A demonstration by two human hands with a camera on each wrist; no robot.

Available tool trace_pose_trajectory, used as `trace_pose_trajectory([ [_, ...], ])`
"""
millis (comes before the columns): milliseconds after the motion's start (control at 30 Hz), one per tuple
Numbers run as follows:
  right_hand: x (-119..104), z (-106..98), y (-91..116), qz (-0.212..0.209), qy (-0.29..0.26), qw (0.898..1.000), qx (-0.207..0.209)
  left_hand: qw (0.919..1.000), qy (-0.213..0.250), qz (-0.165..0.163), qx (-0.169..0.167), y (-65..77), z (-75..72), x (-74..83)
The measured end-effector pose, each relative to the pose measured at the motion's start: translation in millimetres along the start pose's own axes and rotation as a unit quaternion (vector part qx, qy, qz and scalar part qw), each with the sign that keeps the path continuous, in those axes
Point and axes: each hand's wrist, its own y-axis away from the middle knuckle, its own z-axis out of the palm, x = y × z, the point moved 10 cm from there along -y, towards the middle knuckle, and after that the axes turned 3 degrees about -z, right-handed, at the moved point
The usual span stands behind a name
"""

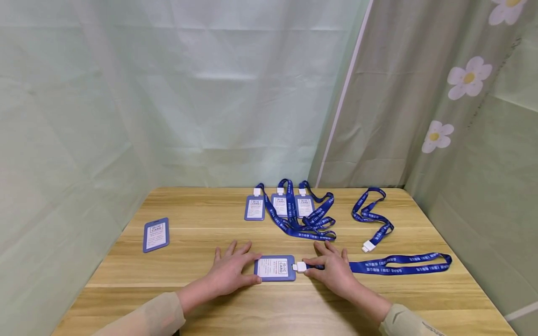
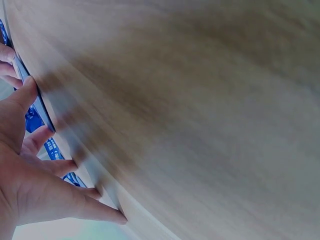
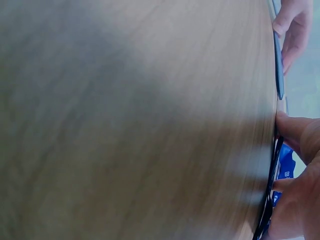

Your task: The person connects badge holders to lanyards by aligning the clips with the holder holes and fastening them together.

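A blue ID badge holder (image 1: 292, 275) lies sideways on the wooden table, its printed card facing up. My left hand (image 1: 229, 273) holds its left end between thumb and index finger, the other fingers spread on the table. At the holder's right end, a white clip (image 1: 301, 267) meets it, joined to a blue lanyard (image 1: 403, 269) stretched out to the right. My right hand (image 1: 334, 273) pinches this clip between thumb and index finger and covers part of the strap. In the left wrist view, the left hand (image 2: 45, 175) shows its fingertips down on the tabletop.
Three badge holders with lanyards attached, among them a left one (image 1: 254, 208), lie at the back, straps tangled. A loose lanyard (image 1: 371, 217) is at the back right. Another badge holder (image 1: 156, 235) lies alone at the left. Curtains (image 1: 235, 93) hang behind the table (image 1: 201, 210).
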Motion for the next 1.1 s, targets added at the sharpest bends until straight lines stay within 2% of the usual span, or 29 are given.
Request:
trace_pose_trajectory([
  [733,-0.2,1.6,0.0,-0.004,0.003,1.000,0.010,1.0000,-0.001,-0.006,-0.006,-0.1,-0.8,2.2],
  [1100,1.6,4.4,-0.3,0.009,0.001,1.000,0.001,0.9999,-0.005,-0.008,-0.007,0.1,0.7,0.8],
])
